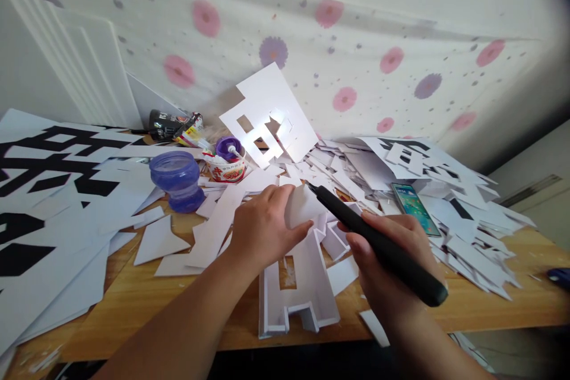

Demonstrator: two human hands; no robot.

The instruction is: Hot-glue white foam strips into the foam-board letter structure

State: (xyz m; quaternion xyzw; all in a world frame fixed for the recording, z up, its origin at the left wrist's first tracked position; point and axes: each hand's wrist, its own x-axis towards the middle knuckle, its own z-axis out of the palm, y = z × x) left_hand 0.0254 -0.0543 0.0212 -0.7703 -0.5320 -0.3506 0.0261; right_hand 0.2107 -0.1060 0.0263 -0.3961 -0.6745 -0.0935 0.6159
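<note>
Left fingers [299, 235] pinch a white piece [303, 206], likely steadying it for the black tool [383, 241] the right fingers [360, 249] grip.

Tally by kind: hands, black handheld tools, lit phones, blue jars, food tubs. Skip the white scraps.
Left hand and right hand: 2
Black tool: 1
Lit phone: 1
Blue jar: 1
Food tub: 1
Total: 6

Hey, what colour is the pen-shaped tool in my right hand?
The pen-shaped tool in your right hand is black; it shows best in the head view.
</note>
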